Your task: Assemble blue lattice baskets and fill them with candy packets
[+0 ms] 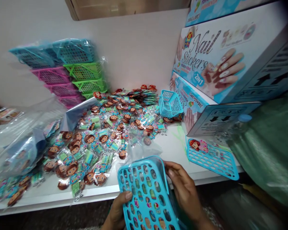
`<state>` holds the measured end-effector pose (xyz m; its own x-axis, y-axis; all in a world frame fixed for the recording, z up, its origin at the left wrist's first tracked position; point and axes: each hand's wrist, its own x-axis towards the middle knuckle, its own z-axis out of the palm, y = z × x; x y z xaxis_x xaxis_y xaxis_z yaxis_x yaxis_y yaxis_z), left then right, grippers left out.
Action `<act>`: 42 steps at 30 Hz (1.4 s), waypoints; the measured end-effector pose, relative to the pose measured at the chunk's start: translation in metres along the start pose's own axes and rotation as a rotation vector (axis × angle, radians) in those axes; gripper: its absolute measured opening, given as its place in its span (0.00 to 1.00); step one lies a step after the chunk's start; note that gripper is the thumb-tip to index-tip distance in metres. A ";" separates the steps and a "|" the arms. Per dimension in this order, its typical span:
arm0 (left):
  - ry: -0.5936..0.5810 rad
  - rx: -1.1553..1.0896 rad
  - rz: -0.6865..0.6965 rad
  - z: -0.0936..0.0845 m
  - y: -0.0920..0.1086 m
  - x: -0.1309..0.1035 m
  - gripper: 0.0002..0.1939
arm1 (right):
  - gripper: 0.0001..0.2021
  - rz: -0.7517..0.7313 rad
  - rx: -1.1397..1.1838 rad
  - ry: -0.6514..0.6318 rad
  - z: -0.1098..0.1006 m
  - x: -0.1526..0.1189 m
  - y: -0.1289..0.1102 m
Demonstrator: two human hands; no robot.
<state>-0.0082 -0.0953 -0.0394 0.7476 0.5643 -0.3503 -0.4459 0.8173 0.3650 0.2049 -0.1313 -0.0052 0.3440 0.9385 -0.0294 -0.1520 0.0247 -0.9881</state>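
Blue basket [146, 198], packets visible through its slots, is held tilted in front of the tabletop's [174, 151] front edge, clear film [142, 148] bunched at its far end. Your left hand [120, 207] is closed on its left side, thumb on the slotted face, other fingers mostly hidden; your right hand [183, 187] is half-curled against the right rim, and whether it pinches rim or film cannot be told. Risk: if the left thumb slips, the basket could drop past the edge, with little beneath to catch it. Film may snag or tear on the rim if pulled. Loose packets [74, 169] at the front edge could be knocked off by a sleeve or elbow.
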 end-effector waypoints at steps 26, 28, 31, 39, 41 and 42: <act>-0.211 -0.006 -0.005 -0.005 0.001 0.010 0.20 | 0.14 -0.263 -0.234 -0.675 -0.017 0.083 -0.027; -0.220 0.001 0.005 -0.005 0.001 0.011 0.20 | 0.13 -0.248 -0.182 -0.689 -0.017 0.087 -0.025; -0.224 -0.001 0.009 -0.005 0.001 0.011 0.21 | 0.11 -0.246 -0.138 -0.608 -0.015 0.090 -0.023; -0.219 -0.023 -0.007 0.002 0.001 0.008 0.18 | 0.06 -0.566 -0.427 -0.336 -0.022 0.078 -0.012; -0.220 -0.032 -0.012 0.005 0.001 0.007 0.19 | 0.08 -0.725 -0.515 -0.288 -0.027 0.068 -0.007; -0.225 -0.036 -0.014 0.007 0.000 0.007 0.20 | 0.11 -0.795 -0.556 -0.267 -0.028 0.062 -0.005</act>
<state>0.0000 -0.0918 -0.0359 0.8431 0.5156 -0.1528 -0.4487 0.8310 0.3287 0.2532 -0.0830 -0.0060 -0.0721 0.7678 0.6366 0.5088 0.5773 -0.6387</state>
